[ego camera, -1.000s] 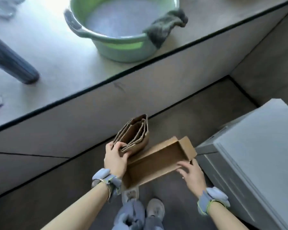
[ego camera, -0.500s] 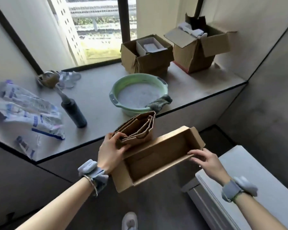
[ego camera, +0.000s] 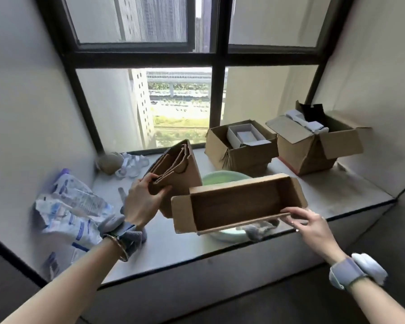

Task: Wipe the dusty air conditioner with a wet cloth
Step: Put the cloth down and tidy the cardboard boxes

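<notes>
A: Gripping first. Left hand [ego camera: 142,202] has thumb and fingers curled round the lower corner of a folded brown paper bag [ego camera: 177,170], pinching it flat; the bag stands tilted, its open edge and cord handle up toward the window [ego camera: 216,90].

B: Right hand?

A: Right hand [ego camera: 310,226] pinches the near long edge of an open cardboard box [ego camera: 237,202] at its right end, fingers over the rim. Box is held level-ish above the sill, open side facing the camera, end flap sticking out on the left. Bag and box overlap at the bag's lower right; can't tell if they touch.

B: Task things?

A: Grey cloth [ego camera: 258,228] hangs over the rim of the green basin [ego camera: 222,180], just under the held box, near the sill's front edge. Basin is mostly hidden behind the box. Air conditioner isn't in this view.

B: Rest, quick.

A: Windowsill [ego camera: 180,244] carries 2 open cardboard boxes at the back right: left box [ego camera: 241,148] with a white carton inside, right box [ego camera: 318,146] with white and black items. Crumpled printed plastic bags [ego camera: 73,211] lie far left. Clear wrapping and a tan lump [ego camera: 110,162] sit in the back left corner. Both wrists wear grey strap bands; left one also has a bangle [ego camera: 119,246].
</notes>
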